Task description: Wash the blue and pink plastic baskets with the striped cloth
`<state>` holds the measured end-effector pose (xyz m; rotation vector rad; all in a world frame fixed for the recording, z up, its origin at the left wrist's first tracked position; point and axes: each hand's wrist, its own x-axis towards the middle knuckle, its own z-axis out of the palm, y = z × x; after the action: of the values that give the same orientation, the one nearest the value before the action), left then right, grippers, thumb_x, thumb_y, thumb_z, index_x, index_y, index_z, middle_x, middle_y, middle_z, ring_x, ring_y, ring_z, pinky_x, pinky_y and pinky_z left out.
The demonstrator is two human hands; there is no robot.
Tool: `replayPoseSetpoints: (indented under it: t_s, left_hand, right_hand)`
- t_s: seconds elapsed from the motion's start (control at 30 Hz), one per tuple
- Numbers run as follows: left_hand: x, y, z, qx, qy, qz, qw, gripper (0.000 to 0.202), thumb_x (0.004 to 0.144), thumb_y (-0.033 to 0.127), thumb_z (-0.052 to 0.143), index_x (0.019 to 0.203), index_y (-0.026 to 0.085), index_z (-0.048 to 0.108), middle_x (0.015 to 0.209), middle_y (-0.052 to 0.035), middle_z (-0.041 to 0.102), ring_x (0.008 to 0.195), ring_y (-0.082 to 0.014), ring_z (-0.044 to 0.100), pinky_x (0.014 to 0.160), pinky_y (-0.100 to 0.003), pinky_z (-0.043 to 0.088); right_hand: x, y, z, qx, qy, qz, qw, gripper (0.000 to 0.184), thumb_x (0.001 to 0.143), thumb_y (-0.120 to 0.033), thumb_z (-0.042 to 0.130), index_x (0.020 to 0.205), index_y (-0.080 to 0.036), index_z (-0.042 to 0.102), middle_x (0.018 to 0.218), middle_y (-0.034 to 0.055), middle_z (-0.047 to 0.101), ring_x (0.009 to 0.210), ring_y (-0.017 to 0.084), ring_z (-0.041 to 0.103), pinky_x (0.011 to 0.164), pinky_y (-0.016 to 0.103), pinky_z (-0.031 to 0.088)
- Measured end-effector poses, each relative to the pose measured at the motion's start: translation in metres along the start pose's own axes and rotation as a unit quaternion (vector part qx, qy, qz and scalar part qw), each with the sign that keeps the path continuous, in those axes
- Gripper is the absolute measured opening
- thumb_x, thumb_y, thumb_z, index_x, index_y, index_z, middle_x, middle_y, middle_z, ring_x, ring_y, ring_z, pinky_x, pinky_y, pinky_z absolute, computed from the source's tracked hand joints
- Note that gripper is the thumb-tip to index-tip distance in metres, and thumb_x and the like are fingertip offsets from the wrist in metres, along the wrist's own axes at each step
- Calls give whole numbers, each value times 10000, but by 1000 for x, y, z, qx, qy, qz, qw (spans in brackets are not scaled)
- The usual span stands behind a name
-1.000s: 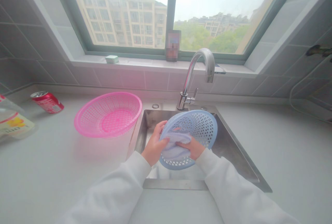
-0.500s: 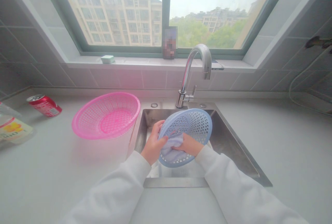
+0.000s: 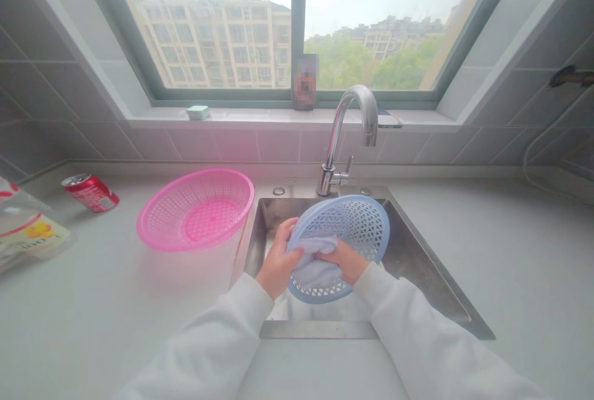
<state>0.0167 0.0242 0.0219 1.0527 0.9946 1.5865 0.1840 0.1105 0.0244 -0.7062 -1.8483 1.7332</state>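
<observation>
A pale blue plastic basket (image 3: 359,227) with a lattice of holes is held tilted over the steel sink (image 3: 417,264). My left hand (image 3: 277,262) grips its left rim, fingers curled over the edge. My right hand (image 3: 344,261) is closed on a light blue cloth (image 3: 314,263) and presses it against the inside of the basket. Both arms wear white sleeves.
A pink basket (image 3: 195,209) sits on the white counter left of the sink. Farther left lie a red can (image 3: 91,191) on its side and a clear bag (image 3: 25,227). A chrome tap (image 3: 346,134) arches over the sink. The windowsill holds a small green box (image 3: 198,112).
The right hand and cloth have shifted a little inside the blue basket, which has changed its tilt slightly. The view moved a bit; the pink basket and can stay put.
</observation>
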Motion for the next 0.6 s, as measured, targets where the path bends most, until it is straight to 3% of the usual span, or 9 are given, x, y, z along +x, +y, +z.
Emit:
replayPoseSetpoints:
  t_s: [0.2, 0.33, 0.4, 0.5, 0.6]
  left_hand:
    - [1, 2, -1, -9, 30, -23, 999, 719, 717, 468, 818, 1322, 238, 504, 1217, -88, 695, 1200, -347, 643, 1065, -494, 453]
    - [1, 1, 0, -8, 17, -5, 1000, 719, 724, 515, 811, 1318, 238, 516, 1241, -94, 684, 1233, -353, 623, 1084, -494, 438]
    - [1, 1, 0, -20, 10, -9, 1000, 725, 720, 531, 815, 1315, 246, 515, 1238, -91, 679, 1230, -355, 627, 1068, -490, 452]
    - [2, -1, -1, -26, 14, -22, 999, 744, 711, 512, 829, 1323, 250, 495, 1227, -84, 678, 1194, -343, 640, 1041, -481, 466]
    - [1, 0, -1, -14, 13, -18, 1000, 738, 723, 499, 824, 1332, 239, 498, 1256, -89, 678, 1214, -337, 626, 1072, -479, 442]
  right_hand:
    - [1, 3, 0, -49, 17, 35, 998, 475, 586, -225, 871, 1052, -219, 780, 1162, 92, 819, 1158, 355, 715, 1172, 599, 445]
    - [-1, -1, 3, 92, 19, 25, 995, 377, 747, -344, 808, 1101, -222, 768, 1174, 87, 810, 1160, 316, 726, 1126, 533, 503]
    - [-1, -1, 4, 77, 8, 18, 997, 335, 729, -315, 816, 1053, -236, 780, 1129, 71, 819, 1147, 311, 724, 1135, 536, 496]
    - [0, 0, 2, -16, -7, 35, 999, 377, 586, -195, 859, 955, -228, 789, 1031, 61, 827, 1116, 339, 717, 1179, 603, 436]
    - [-1, 0, 3, 24, 6, 47, 999, 391, 656, -268, 831, 1041, -226, 777, 1110, 84, 812, 1133, 340, 717, 1169, 605, 452]
